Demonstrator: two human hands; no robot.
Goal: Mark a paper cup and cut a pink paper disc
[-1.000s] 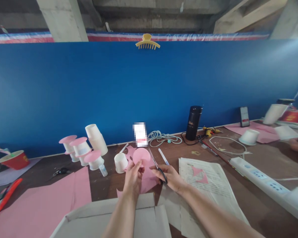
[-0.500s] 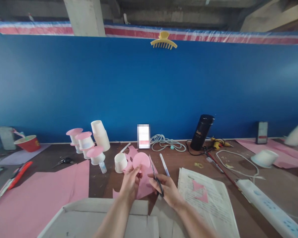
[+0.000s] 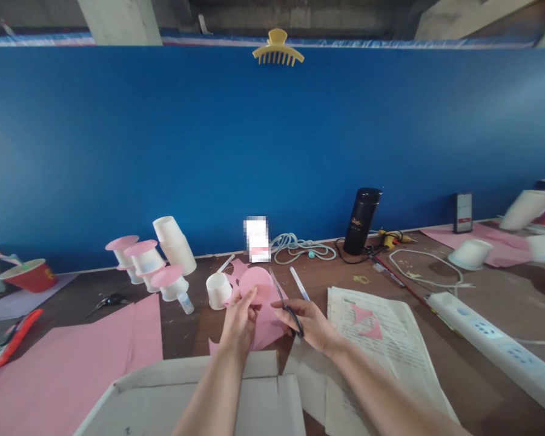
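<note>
Between its thumb and fingers my left hand (image 3: 243,324) pinches a pink paper circle (image 3: 257,283). My right hand (image 3: 312,324) is closed on black-handled scissors (image 3: 293,313), whose blades point up and away, just right of the circle's edge. Beneath both hands lies a larger pink paper sheet (image 3: 270,324) with cut edges. A short white paper cup (image 3: 218,291) stands left of the circle. Farther left, several white cup pieces (image 3: 148,259) carry pink discs, with a small clear bottle (image 3: 186,302) in front and stacked paper cups (image 3: 177,245) behind.
Nearest me sits an open cardboard box (image 3: 163,393). Large pink paper (image 3: 82,363) lies left; printed sheets (image 3: 390,345) with pink scraps lie right. A white pen (image 3: 299,283), coiled cable (image 3: 302,249), black flask (image 3: 363,221) and power strip (image 3: 490,336) are around.
The camera view has turned a little right and down. Both hands keep their grip on the circle and the scissors, with only slight movement between them.
</note>
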